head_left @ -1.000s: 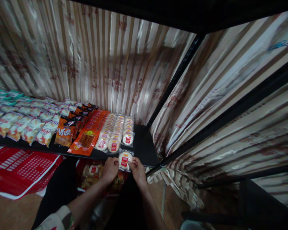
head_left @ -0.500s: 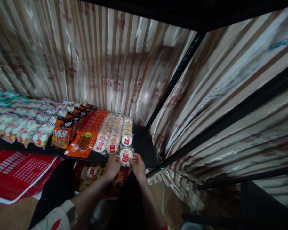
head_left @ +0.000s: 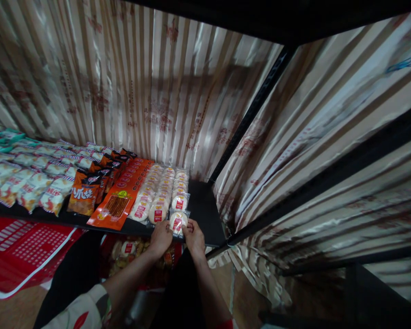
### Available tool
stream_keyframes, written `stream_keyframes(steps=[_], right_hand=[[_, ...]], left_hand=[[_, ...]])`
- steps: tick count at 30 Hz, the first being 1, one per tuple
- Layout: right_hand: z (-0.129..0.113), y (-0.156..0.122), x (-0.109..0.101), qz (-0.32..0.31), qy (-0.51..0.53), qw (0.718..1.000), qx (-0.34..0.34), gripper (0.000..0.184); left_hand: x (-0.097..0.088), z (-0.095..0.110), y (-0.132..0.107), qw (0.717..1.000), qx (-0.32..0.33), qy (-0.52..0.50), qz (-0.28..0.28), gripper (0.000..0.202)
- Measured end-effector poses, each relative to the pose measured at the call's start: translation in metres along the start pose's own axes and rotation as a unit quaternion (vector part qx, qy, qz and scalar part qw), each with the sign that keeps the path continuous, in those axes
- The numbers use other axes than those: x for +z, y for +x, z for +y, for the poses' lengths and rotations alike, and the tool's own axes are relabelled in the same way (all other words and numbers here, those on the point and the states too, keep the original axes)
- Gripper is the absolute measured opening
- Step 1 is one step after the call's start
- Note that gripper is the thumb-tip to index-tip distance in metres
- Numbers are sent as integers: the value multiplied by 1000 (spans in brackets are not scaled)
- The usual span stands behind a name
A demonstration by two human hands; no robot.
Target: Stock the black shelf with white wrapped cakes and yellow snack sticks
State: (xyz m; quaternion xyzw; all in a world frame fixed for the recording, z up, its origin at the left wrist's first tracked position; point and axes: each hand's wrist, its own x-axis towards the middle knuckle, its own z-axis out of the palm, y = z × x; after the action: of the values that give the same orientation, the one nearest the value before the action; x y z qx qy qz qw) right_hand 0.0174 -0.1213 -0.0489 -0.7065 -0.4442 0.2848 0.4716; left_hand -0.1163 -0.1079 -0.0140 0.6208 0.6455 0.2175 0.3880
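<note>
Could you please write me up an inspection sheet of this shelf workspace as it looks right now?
Surface: black shelf, bare at its right end.
Things in hand: round cracker packet at the shelf's front edge, at the near end of the rows of cracker packets.
Clutter: orange flat packets, orange snack bags, white snack bags; below the shelf, red printed sheet and bag of packets.
Hands: left hand and right hand pinch the packet's sides.
Cables: faint blue line, too blurred to tell.
Surroundings: striped curtain, black frame post.
</note>
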Motion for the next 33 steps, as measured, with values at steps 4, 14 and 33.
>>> stream_keyframes(steps=[4,14,33], right_hand=[[2,5,2,28,-19,999,-14,21],[-2,20,5,37,-55,998,-10,22],[5,44,17,28,-95,995,-31,32]], left_hand=[[2,4,4,1000,10,5,5,29],[12,7,14,999,35,22,22,34],[23,15,18,997,52,47,42,50]])
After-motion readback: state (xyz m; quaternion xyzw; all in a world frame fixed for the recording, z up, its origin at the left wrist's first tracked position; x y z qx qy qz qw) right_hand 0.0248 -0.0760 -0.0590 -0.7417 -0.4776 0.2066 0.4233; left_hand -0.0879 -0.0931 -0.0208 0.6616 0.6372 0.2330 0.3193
